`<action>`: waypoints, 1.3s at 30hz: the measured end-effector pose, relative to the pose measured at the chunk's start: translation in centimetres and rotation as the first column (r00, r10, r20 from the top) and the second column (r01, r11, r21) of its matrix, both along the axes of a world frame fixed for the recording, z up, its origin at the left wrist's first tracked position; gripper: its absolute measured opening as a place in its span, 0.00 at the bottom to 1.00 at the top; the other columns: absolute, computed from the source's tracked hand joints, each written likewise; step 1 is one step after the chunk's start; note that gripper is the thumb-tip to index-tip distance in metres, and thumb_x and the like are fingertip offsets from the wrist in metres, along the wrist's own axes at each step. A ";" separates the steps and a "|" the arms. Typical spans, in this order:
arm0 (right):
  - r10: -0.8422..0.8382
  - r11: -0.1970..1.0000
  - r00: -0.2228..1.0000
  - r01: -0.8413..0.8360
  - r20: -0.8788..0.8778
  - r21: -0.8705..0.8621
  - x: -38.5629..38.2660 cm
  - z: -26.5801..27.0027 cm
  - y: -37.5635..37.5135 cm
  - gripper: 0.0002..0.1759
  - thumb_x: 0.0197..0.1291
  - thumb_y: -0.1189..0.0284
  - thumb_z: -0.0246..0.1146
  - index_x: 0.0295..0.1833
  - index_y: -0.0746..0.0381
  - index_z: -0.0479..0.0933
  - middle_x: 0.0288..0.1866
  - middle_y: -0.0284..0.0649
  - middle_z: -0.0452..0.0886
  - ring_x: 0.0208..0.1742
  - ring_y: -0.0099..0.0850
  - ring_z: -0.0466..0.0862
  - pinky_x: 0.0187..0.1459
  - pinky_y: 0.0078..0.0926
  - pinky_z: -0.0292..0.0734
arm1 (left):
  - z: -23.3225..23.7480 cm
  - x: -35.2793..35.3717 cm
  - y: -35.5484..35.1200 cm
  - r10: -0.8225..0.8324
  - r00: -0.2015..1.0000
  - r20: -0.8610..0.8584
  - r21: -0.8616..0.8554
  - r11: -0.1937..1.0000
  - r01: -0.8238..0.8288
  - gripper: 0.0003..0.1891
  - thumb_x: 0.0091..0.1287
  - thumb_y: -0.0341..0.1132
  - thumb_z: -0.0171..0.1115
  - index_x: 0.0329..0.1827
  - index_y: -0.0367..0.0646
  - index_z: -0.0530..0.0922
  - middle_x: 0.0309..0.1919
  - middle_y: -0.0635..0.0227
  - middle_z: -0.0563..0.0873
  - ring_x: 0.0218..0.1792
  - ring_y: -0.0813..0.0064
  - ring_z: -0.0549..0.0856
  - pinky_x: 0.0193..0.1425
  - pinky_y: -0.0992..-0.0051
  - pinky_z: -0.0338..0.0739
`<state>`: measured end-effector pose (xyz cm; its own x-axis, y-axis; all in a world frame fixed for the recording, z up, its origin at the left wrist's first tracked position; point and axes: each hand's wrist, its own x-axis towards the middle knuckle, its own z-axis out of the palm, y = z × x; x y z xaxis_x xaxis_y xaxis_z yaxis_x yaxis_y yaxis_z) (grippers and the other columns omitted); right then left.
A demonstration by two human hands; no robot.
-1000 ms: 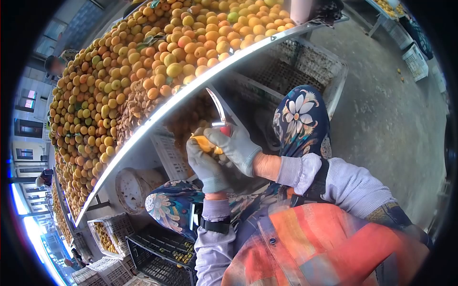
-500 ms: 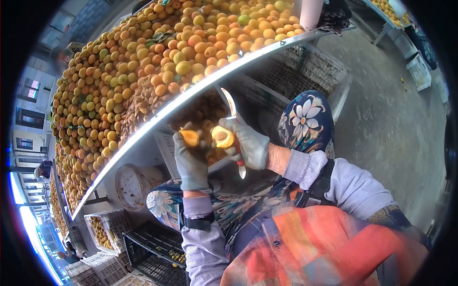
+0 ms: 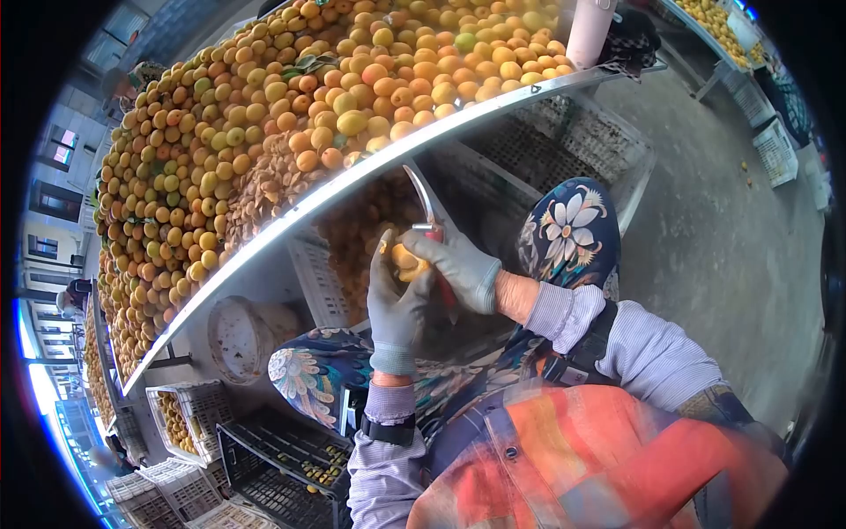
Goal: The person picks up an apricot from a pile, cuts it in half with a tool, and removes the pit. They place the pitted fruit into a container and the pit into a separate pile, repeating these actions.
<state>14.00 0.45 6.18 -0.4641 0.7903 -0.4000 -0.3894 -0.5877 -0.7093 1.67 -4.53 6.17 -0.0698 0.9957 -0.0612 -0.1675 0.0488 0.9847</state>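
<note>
My right hand [image 3: 458,263], in a grey glove, holds a red-handled knife with a curved blade [image 3: 418,189] pointing up, and its fingertips are on a cut apricot piece [image 3: 407,263]. Close on the left, my left hand [image 3: 397,304], also gloved, touches the same piece with its fingers raised around it. Whether the left hand grips anything else is hidden. Beyond the hands, a sloping metal-edged table [image 3: 295,212] bears many apricots [image 3: 211,132] and a heap of brown pits [image 3: 264,181].
Under the table edge are a white crate [image 3: 322,278] with brown contents and a white bucket [image 3: 238,339]. A black crate [image 3: 282,467] and a white crate of fruit [image 3: 189,419] stand lower left. A pink bottle [image 3: 590,33] is on the table's corner.
The orange apricot half has gone from my left hand, which has moved right to the piece at my right hand. The knife has tilted slightly.
</note>
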 end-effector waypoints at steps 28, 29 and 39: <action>-0.192 0.919 0.966 0.239 -0.171 0.314 2.5 7.8 1.0 0.06 0.63 0.72 0.60 0.41 0.61 0.79 0.22 0.30 0.75 0.15 0.15 0.66 0.16 0.14 0.58 | 1.7 3.4 -2.2 -0.003 0.993 0.119 -0.193 0.981 0.026 0.24 0.63 0.24 0.60 0.63 0.33 0.68 0.50 0.66 0.78 0.49 0.80 0.78 0.54 0.80 0.74; -0.186 0.886 0.976 0.218 -0.115 0.410 2.3 7.6 0.8 0.05 0.63 0.72 0.60 0.40 0.61 0.79 0.23 0.29 0.76 0.15 0.14 0.67 0.16 0.14 0.58 | 0.9 3.4 -2.1 -0.007 0.993 0.118 -0.192 0.981 0.030 0.24 0.63 0.24 0.60 0.63 0.33 0.68 0.50 0.66 0.78 0.49 0.80 0.78 0.54 0.80 0.74; -0.297 0.945 0.865 0.206 -0.403 -0.254 2.9 0.7 4.0 0.08 0.69 0.70 0.52 0.46 0.57 0.76 0.15 0.23 0.56 0.11 0.17 0.52 0.14 0.17 0.47 | 2.9 4.1 -2.3 -0.031 0.999 -0.026 -0.207 0.978 0.025 0.22 0.65 0.24 0.55 0.64 0.37 0.68 0.43 0.67 0.80 0.25 0.88 0.75 0.26 0.88 0.72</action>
